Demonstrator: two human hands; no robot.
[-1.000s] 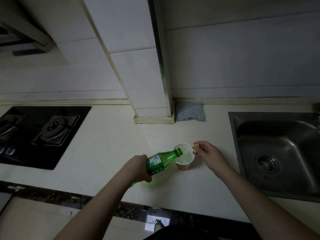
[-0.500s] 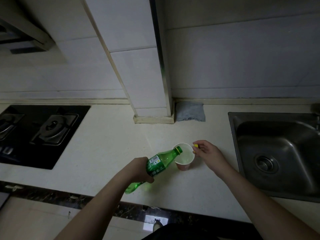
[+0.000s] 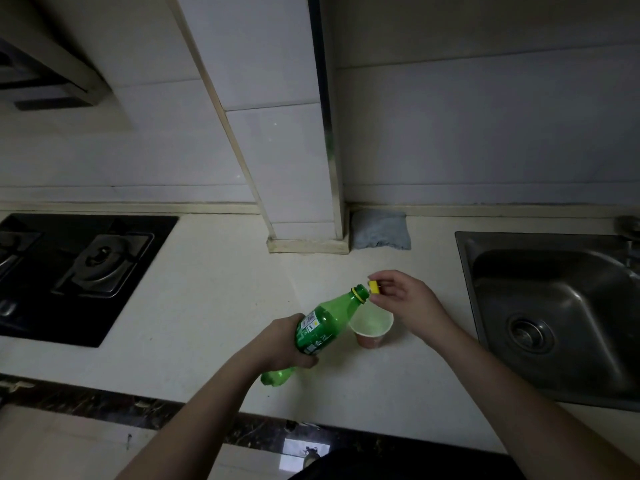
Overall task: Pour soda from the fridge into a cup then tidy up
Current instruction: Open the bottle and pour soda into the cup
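My left hand (image 3: 282,341) grips a green soda bottle (image 3: 325,323) around its labelled middle. The bottle is tilted with its open neck up and to the right, beside the rim of a paper cup (image 3: 372,329). The cup stands upright on the pale counter (image 3: 207,306) and holds pale liquid. My right hand (image 3: 405,299) pinches a small yellow cap (image 3: 374,286) right next to the bottle's mouth, above the cup's far rim.
A steel sink (image 3: 561,317) lies to the right, a black gas hob (image 3: 76,271) to the left. A tiled pillar (image 3: 298,188) meets the counter behind the cup, with a grey cloth (image 3: 381,230) at its base. The counter's front edge (image 3: 173,410) is dark.
The bottle's neck has lifted off the cup's rim and swung up. My right hand has brought the yellow cap over to the bottle's mouth.
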